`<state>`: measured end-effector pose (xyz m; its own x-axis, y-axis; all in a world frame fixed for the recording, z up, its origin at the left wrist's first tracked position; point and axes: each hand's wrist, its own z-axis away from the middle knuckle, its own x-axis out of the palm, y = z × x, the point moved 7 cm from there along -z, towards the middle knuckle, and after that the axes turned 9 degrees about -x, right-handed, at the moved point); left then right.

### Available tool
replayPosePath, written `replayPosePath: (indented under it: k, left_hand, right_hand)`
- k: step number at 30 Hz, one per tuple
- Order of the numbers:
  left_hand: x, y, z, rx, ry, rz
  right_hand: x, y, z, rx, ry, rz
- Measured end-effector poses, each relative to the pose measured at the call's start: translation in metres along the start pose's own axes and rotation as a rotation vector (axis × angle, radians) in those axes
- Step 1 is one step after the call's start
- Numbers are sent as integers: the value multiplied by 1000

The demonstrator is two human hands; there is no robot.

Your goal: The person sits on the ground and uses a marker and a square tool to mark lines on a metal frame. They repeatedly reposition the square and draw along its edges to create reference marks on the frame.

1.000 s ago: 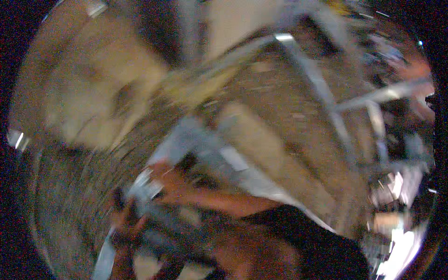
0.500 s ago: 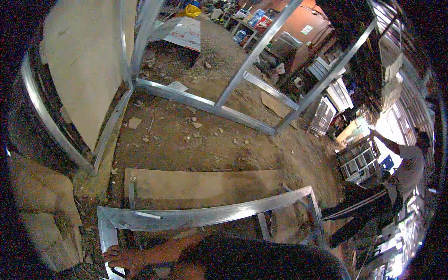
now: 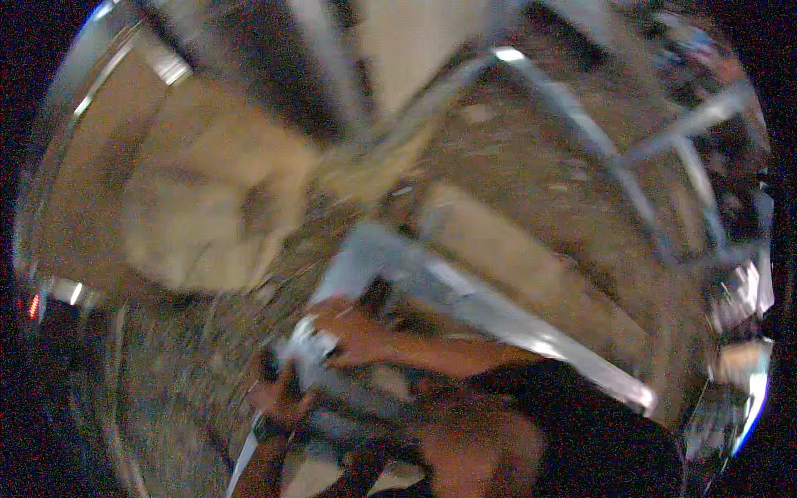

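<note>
A silvery metal frame lies low in front of me, one corner pointing away and its short side running back toward me. My right hand reaches across from the right in a dark sleeve, its fingers curled over that short side. Just nearer, my left hand is closed beside the same bar, a dark band at its wrist. Between the two hands shows a pale, shiny patch; blur hides whether it is part of the frame or a separate piece. A small dark shape touches the left fingers.
Beyond the frame lies a long tan board on the dirt ground. Crumpled brown sheeting spreads at the left. An upright metal framework stands farther off at the right, and a pale panel rises at the top.
The view has swung left, so the scene has shifted right and blurred. My left hand has come into sight beside the bar; the right hand stays at the frame's short side.
</note>
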<state>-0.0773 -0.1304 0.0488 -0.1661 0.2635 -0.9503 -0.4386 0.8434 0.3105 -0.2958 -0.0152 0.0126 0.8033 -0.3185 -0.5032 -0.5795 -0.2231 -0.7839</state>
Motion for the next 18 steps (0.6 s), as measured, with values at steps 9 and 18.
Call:
replayPosePath:
  k: [9,18]
  left_hand:
    - [12,9,-23,-111,-75,-32]
    - [14,22,-27,-90,-65,-60]
  right_hand:
    - [-19,-10,6,103,-175,302]
    - [-39,-6,19,37,-26,161]
